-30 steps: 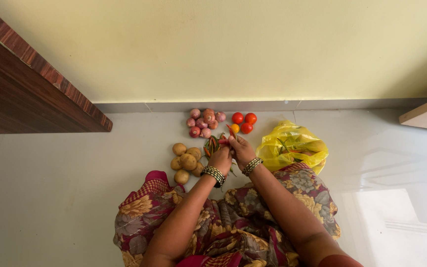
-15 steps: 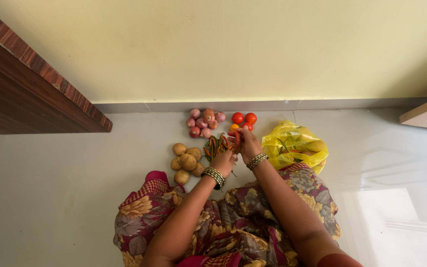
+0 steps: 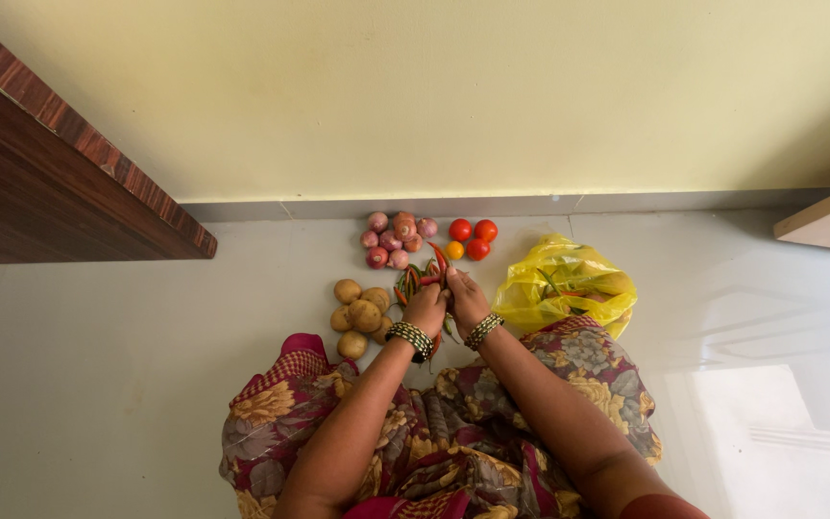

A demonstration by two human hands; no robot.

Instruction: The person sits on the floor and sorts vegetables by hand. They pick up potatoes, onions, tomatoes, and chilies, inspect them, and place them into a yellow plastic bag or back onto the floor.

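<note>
Both hands [image 3: 446, 305] clasp chillies [image 3: 422, 276] between them.

Chillies [image 3: 415, 279]: a small bunch of slim red and green chilli peppers, lying on the pale floor just in front of your hands, between the potatoes and the yellow bag, towards the floor's far edge by the wall.
Raised chilli [image 3: 439, 257]: one red pod standing up out of the bunch, tilted, its tip pointing at the tomatoes.
Contact: your left hand [image 3: 426, 308] and right hand [image 3: 467, 300] sit close together on the bunch, fingers curled about the pods.
</note>
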